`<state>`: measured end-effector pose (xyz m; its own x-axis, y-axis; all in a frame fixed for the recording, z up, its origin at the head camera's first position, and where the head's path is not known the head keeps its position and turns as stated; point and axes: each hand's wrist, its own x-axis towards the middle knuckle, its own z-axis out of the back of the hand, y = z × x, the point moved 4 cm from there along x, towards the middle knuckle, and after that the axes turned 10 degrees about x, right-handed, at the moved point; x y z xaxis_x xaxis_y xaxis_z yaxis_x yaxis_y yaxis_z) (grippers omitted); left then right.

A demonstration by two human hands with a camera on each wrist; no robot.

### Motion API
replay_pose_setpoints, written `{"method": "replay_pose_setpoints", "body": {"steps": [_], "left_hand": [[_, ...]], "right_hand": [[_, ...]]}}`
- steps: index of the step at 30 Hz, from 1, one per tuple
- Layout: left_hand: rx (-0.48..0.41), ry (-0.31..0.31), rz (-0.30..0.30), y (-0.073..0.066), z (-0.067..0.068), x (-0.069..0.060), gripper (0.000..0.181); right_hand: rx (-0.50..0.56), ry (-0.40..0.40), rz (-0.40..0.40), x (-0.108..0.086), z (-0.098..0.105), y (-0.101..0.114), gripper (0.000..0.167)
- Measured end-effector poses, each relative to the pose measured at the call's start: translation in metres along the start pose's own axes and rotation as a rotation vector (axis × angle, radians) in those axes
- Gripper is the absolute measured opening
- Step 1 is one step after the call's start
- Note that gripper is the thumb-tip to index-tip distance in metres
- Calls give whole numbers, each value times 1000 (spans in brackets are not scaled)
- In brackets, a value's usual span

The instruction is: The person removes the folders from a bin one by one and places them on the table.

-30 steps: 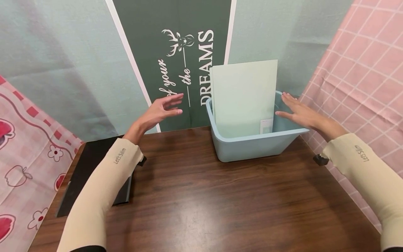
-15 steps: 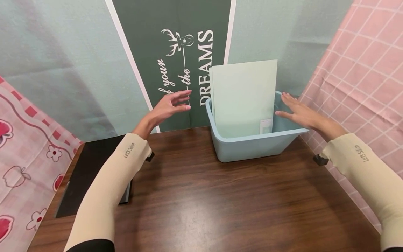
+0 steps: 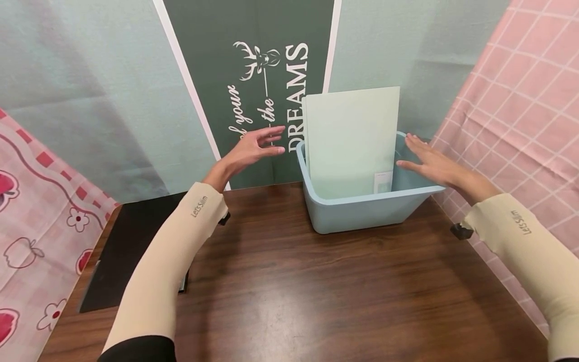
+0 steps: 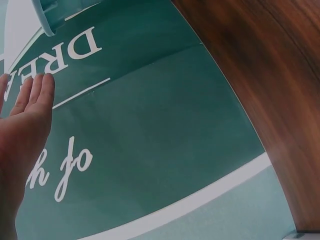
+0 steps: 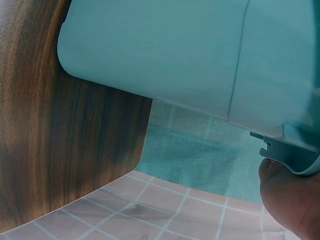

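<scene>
A light blue plastic bin [image 3: 357, 213] stands at the back right of the table. Upright in it are pale green flat sheets [image 3: 353, 136], one behind another, with a small white label [image 3: 382, 182] low on the front one. My left hand [image 3: 251, 148] hovers to the left of the bin, fingers stretched toward it and holding nothing. In the left wrist view, the same hand [image 4: 27, 120] shows apart from the bin's edge. My right hand [image 3: 427, 160] lies at the bin's right rim with its fingers extended; in the right wrist view it [image 5: 290, 197] meets the rim's lip.
A flat black item [image 3: 131, 246] lies on the left of the wooden table [image 3: 289, 281], partly hidden by my left forearm. Behind hangs a green cloth [image 3: 253, 25] with white lettering. Pink cloths hang at the left [image 3: 40, 241] and right [image 3: 529, 100].
My left hand has moved right and slightly up, nearer to the bin. My right hand, the bin and the sheets have stayed in place.
</scene>
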<state>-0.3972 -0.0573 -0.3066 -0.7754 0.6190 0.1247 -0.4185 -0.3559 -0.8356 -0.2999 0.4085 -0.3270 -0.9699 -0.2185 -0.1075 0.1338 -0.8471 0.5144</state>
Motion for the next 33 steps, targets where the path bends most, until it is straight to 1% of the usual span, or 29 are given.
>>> {"method": "replay_pose_setpoints", "body": {"steps": [7, 10, 17, 21, 27, 33], "left_hand": [[-13, 15, -26, -5, -9, 12, 69], [-16, 24, -27, -9, -13, 17, 69], [-49, 21, -32, -14, -23, 29, 68], [-40, 28, -31, -16, -29, 35, 68], [2, 31, -20, -19, -36, 41, 68], [-4, 15, 3, -20, -41, 50, 69]], "right_hand": [[-2, 4, -6, 0, 0, 0, 93], [1, 3, 0, 0, 0, 1, 93], [0, 2, -4, 0, 1, 1, 93], [2, 0, -4, 0, 0, 1, 93], [2, -5, -3, 0, 0, 1, 93], [5, -6, -4, -1, 0, 0, 93]]}}
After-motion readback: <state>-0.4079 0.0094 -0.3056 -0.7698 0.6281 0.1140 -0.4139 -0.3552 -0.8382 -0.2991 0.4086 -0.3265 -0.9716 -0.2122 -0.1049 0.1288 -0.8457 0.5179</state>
